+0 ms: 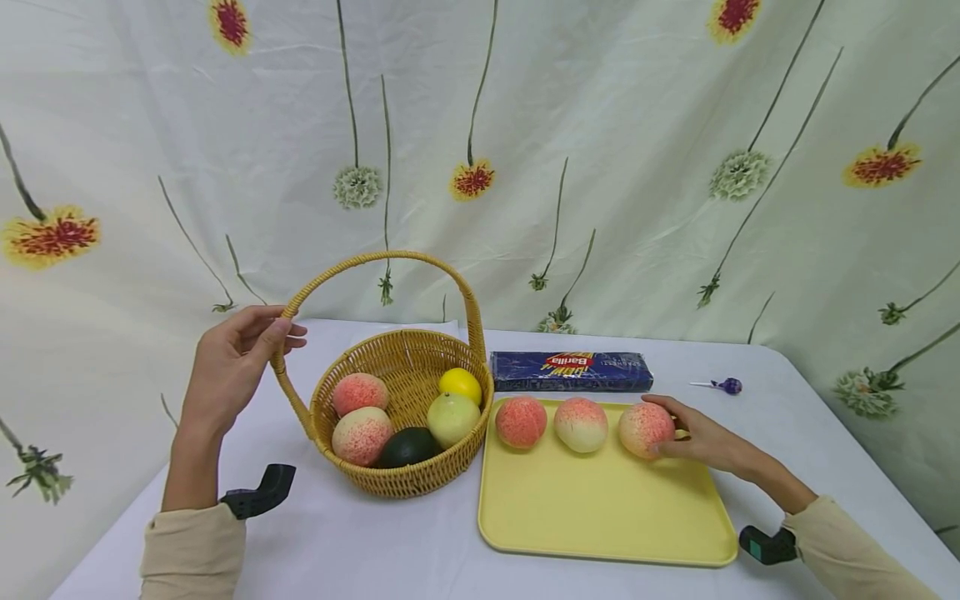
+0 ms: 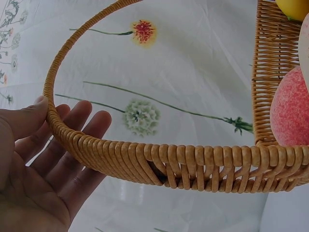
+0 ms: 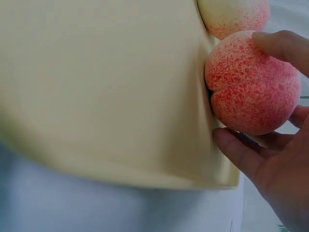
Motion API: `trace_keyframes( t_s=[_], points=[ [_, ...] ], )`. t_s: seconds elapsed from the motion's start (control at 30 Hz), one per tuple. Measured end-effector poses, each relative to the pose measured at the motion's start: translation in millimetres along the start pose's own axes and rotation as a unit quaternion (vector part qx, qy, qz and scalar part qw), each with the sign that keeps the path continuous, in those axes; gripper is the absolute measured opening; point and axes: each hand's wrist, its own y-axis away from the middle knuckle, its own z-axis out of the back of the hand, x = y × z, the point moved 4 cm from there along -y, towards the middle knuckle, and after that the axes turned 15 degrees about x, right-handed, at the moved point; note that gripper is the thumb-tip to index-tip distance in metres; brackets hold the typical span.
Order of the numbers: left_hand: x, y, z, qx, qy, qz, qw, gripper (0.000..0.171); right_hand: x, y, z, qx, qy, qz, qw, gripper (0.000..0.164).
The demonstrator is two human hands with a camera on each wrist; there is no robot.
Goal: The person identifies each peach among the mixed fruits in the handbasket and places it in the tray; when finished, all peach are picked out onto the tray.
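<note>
At the left, my left hand (image 1: 231, 362) holds the side of the wicker basket's handle (image 1: 396, 255). In the left wrist view the thumb lies against the handle and the other fingers spread behind it. Inside the basket (image 1: 408, 482) are two peaches (image 1: 361, 435), a yellow lemon (image 1: 461, 384), a pale green round fruit (image 1: 453, 419) and a dark green avocado (image 1: 408, 447). My right hand (image 1: 705, 439) grips the rightmost peach (image 3: 256, 87) between thumb and fingers, at the far right corner of the yellow tray (image 1: 600, 512). A middle peach (image 1: 581, 425) and a left peach (image 1: 521, 422) sit along its back edge.
A dark blue Barilla pasta pack (image 1: 572, 372) lies behind the tray. To its right is a purple-wrapped lollipop (image 1: 730, 386). The white tablecloth (image 1: 360, 542) covers the table, with a flowered curtain (image 1: 637, 167) hanging behind.
</note>
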Motion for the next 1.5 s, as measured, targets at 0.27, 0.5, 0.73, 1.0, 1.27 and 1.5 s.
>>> trace_keyframes(
  t_s=[0.27, 0.5, 0.73, 1.0, 1.27, 1.5],
  points=[
    [0.0, 0.6, 0.0, 0.0, 0.0, 0.002, 1.0, 0.033, 0.3, 0.0, 0.0, 0.0, 0.003, 0.001, 1.0, 0.081],
    [0.4, 0.7, 0.3, 0.0, 0.003, 0.003, 1.0, 0.033, 3.3, -0.7, 2.7, 0.003, 0.016, -0.007, 1.0, 0.081],
    [0.4, 0.8, 0.2, 0.0, 0.003, 0.004, 1.0, 0.033, 27.0, -7.8, 14.8, -0.003, 0.037, 0.012, 0.999, 0.077],
    [-0.8, 0.8, 0.0, -0.001, 0.002, 0.003, 1.0, 0.032, 63.9, -25.4, 20.2, -0.012, 0.063, 0.041, 0.997, 0.078],
    [-1.0, 1.2, -0.3, -0.001, 0.0, 0.008, 1.0, 0.033, 107.0, -48.0, 7.7, 0.0, 0.111, 0.097, 0.989, 0.079],
    [-0.8, 1.0, -0.4, 0.002, -0.001, 0.01, 1.0, 0.034, 135.4, -69.4, -16.3, 0.037, 0.126, 0.143, 0.981, 0.078]
  ],
)
